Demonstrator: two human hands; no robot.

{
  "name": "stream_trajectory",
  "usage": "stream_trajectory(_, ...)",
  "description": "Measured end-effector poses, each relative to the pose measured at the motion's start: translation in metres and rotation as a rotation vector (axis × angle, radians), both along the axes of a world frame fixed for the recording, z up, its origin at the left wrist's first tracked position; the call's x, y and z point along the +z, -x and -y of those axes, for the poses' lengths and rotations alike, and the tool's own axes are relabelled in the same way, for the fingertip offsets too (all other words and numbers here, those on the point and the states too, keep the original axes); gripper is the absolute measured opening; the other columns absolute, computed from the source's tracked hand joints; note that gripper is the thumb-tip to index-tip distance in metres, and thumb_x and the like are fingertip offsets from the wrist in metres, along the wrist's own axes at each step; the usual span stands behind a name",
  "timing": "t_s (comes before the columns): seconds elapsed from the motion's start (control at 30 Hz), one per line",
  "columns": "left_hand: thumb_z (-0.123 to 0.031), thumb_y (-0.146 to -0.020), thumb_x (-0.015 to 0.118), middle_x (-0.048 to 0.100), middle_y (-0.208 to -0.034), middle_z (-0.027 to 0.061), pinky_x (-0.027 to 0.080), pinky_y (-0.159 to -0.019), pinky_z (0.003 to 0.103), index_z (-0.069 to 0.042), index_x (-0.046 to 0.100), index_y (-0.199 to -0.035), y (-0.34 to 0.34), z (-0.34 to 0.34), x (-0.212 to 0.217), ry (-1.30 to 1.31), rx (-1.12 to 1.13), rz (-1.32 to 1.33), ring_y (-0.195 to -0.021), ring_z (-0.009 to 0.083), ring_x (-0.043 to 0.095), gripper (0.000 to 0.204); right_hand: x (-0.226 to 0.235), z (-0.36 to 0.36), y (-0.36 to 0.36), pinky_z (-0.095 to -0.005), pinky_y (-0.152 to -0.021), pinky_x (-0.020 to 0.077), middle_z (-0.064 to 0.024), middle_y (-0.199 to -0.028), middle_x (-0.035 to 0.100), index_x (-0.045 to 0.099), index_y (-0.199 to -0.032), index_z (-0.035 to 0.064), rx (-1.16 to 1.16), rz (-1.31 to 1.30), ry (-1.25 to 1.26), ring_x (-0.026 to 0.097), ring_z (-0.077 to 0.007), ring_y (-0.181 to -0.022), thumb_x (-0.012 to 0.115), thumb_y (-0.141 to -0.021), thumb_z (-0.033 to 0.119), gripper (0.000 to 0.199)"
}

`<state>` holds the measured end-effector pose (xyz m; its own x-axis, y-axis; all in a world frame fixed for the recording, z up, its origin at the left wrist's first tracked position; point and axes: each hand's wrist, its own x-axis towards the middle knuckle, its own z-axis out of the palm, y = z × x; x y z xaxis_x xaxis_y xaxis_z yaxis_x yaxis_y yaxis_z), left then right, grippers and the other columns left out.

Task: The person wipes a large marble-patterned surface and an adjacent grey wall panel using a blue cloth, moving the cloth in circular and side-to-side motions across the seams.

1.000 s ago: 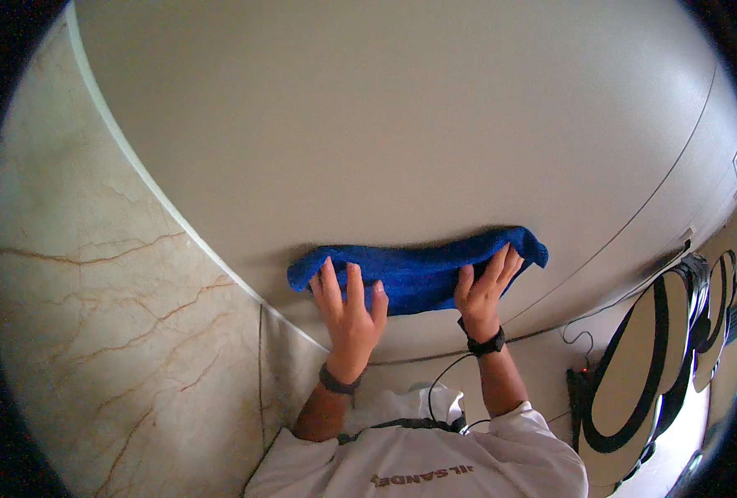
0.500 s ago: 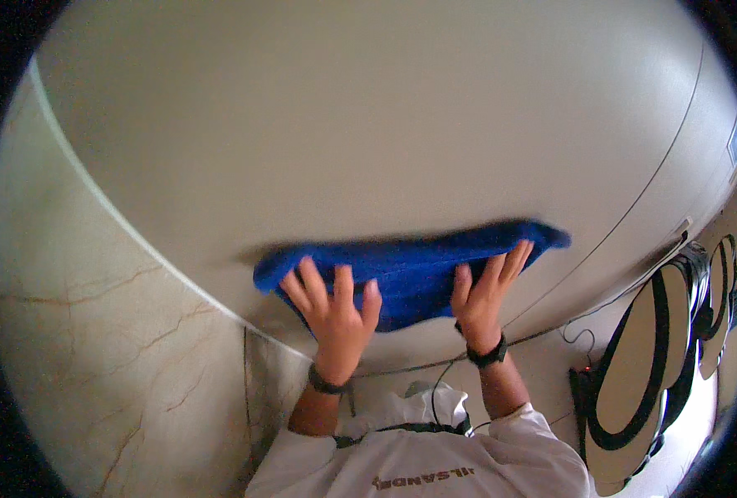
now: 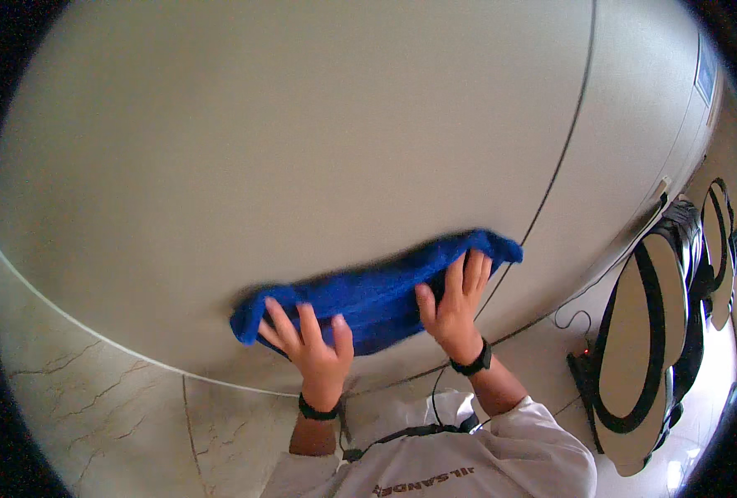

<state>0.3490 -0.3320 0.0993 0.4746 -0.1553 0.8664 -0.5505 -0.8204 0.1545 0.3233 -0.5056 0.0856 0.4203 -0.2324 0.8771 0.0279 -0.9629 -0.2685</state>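
Note:
A blue cloth, bunched into a long band, lies against a broad beige-grey surface. On its left part my left hand rests with the fingers stretched and spread, the thumb apart. My right hand is open on the cloth's right part, fingers extended upward and thumb held away from them. Both hands press on the cloth from the near side, and neither is closed round it. The cloth's right tip reaches a dark seam line in the surface. Dark bands circle both wrists.
Beige and black chairs stand at the right. Near them a thin dark cable runs along the surface's lower edge. Veined marble-look tiles lie at lower left, beyond a pale edge strip. A panel with a blue part is at upper right.
My hands and the cloth have shifted left and a little lower in the picture, and the cloth tilts more, its right end higher. The view has turned too, so the seam and chairs sit further left.

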Motion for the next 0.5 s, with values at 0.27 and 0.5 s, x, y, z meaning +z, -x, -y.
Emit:
stream_trajectory(0.27, -0.024, -0.067, 0.053, 0.044, -0.105, 0.0041, 0.020, -0.085, 0.052, -0.017, 0.055, -0.095, 0.019, 0.100, -0.025, -0.288, -0.167, -0.073, -0.095, 0.0333, 0.036, 0.029, -0.030, 0.084, 0.019, -0.0387, -0.069, 0.0343, -0.0069, -0.088, 0.046, 0.052, -0.090, 0.0133, 0.320, -0.112, 0.115, 0.044, -0.0261, -0.080, 0.060, -0.053, 0.017, 0.039)
stream_trajectory(0.5, -0.021, -0.069, 0.052, 0.032, -0.111, 0.0280, 0.021, -0.082, 0.046, 0.002, 0.046, -0.096, 0.029, 0.148, -0.037, -0.032, -0.053, -0.038, -0.098, 0.0363, 0.034, 0.036, -0.045, 0.150, 0.030, -0.0447, -0.073, 0.0295, -0.0201, -0.093, 0.036, 0.042, -0.094, 0.0008, -0.011, -0.017, -0.022, 0.034, -0.0364, -0.082, 0.051, -0.054, 0.015, 0.043)
